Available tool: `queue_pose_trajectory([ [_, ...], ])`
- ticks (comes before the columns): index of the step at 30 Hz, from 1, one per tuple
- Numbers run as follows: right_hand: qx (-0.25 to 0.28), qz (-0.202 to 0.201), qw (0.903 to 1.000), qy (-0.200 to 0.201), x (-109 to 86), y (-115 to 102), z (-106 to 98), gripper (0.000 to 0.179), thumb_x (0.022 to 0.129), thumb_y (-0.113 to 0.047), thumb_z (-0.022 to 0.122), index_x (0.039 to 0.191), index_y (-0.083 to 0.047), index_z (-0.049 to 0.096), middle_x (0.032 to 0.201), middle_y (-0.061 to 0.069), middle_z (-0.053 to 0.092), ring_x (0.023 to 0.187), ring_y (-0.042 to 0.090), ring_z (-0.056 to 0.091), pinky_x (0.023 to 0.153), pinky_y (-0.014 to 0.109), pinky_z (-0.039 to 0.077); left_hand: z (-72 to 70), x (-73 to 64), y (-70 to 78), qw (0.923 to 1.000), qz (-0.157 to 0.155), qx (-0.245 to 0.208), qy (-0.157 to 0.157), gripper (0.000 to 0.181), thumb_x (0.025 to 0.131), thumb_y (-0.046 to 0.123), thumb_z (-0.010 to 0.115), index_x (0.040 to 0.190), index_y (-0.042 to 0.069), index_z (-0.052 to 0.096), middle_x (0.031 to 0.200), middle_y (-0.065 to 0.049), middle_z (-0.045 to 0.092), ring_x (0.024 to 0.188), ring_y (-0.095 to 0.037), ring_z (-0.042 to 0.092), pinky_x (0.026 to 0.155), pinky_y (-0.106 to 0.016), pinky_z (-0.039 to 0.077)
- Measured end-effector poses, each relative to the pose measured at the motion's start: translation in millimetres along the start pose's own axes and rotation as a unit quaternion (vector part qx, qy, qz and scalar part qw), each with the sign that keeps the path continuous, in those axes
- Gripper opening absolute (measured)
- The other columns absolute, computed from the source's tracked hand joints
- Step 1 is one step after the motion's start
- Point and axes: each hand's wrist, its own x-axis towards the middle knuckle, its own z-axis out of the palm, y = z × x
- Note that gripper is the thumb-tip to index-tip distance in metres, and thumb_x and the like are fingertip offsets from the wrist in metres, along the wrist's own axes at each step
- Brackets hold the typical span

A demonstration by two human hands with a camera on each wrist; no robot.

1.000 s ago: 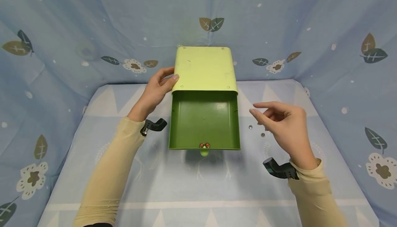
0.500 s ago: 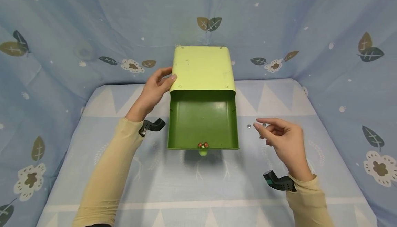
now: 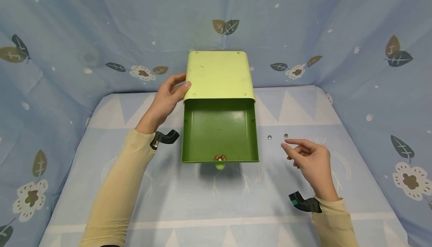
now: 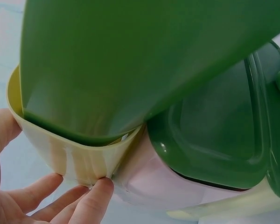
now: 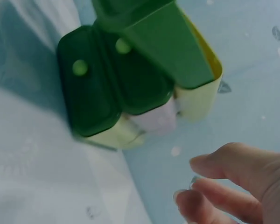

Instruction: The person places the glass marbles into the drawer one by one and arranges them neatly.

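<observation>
A small drawer cabinet (image 3: 219,74) with a pale yellow-green top stands at the back middle. Its top drawer (image 3: 219,127), dark green inside, is pulled out toward me. Two small red round things (image 3: 220,158) lie at the drawer's front wall. My left hand (image 3: 167,98) grips the cabinet's left side, thumb at the top edge and fingers against the side wall. My right hand (image 3: 308,160) hovers to the right of the drawer, thumb and index finger apart with nothing visible between them. Nearest it are two small shiny round pieces (image 3: 286,136) on the tablecloth.
Two lower drawers (image 5: 88,93) with green fronts and round light-green knobs are closed, seen in the right wrist view. A light-green knob (image 3: 220,166) projects from the open drawer's front. Blue patterned curtain (image 3: 135,33) encloses the back and sides of the table.
My right hand has moved toward me and away from the drawer. The right one of the shiny pieces now lies farther back. My left hand keeps its grip on the cabinet.
</observation>
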Motion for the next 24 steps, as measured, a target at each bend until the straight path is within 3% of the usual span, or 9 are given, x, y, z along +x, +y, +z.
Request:
queue_pose_trajectory([
  [9, -0.031, 0.047, 0.9984, 0.007, 8.2, 30.2, 0.6, 0.038, 0.099, -0.029, 0.088, 0.125, -0.002, 0.081, 0.078, 0.016, 0.074, 0.059, 0.03, 0.065, 0.051, 0.025, 0.049, 1.5, -0.9, 0.4, 1.0, 0.002, 0.003, 0.002, 0.064, 0.114, 0.037, 0.063, 0.167, 0.01, 0.041, 0.169, -0.006, 0.043, 0.151, -0.024, 0.05, 0.123, -0.046, 0.045],
  [24, -0.07, 0.066, 0.9954, 0.003, 30.8, 69.0, 9.5, 0.04, 0.099, -0.028, 0.088, 0.126, 0.0, 0.08, 0.076, 0.014, 0.075, 0.056, 0.026, 0.063, 0.049, 0.024, 0.047, 2.2, -1.9, 1.8, 1.0, 0.002, -0.001, 0.002, 0.063, 0.114, 0.036, 0.063, 0.168, 0.009, 0.04, 0.169, -0.008, 0.043, 0.151, -0.024, 0.049, 0.123, -0.047, 0.044],
])
